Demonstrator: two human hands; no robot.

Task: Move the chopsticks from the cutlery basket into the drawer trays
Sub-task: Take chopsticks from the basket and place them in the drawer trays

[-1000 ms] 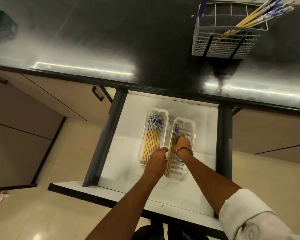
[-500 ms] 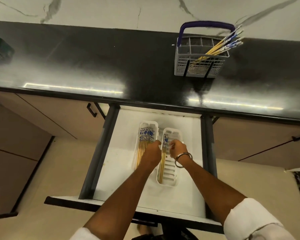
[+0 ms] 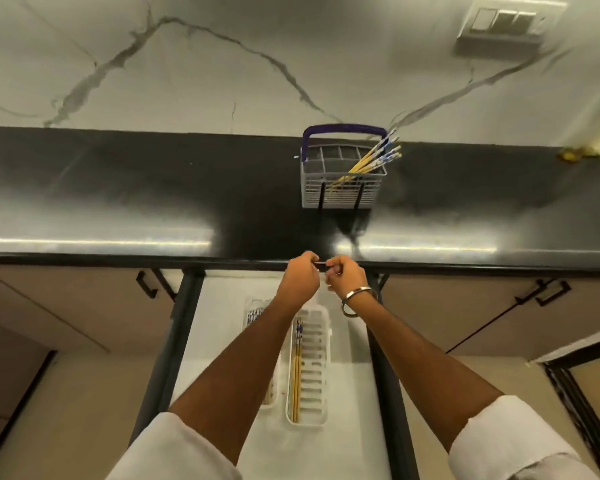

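A grey cutlery basket point(image 3: 340, 194) with a purple handle stands on the black countertop point(image 3: 153, 188). Several yellow chopsticks point(image 3: 371, 161) with blue-white tops lean out of its right side. Below, the open white drawer point(image 3: 222, 341) holds two white trays. The right tray point(image 3: 314, 375) has a few chopsticks point(image 3: 296, 368) along its left side. My left forearm hides most of the left tray point(image 3: 253, 313). My left hand point(image 3: 300, 277) and right hand point(image 3: 345, 275) hover close together at the counter's front edge, fingers curled, with nothing visible in them.
Beige cabinet fronts with black handles point(image 3: 146, 284) point(image 3: 551, 292) flank the drawer. A marble wall with a switch plate point(image 3: 510, 22) rises behind the counter. A small yellow object point(image 3: 575, 154) lies at the counter's back right.
Both hands have lifted out of the drawer trays and risen to the counter edge, leaving chopsticks in the right tray. The camera has tilted upward toward the wall.
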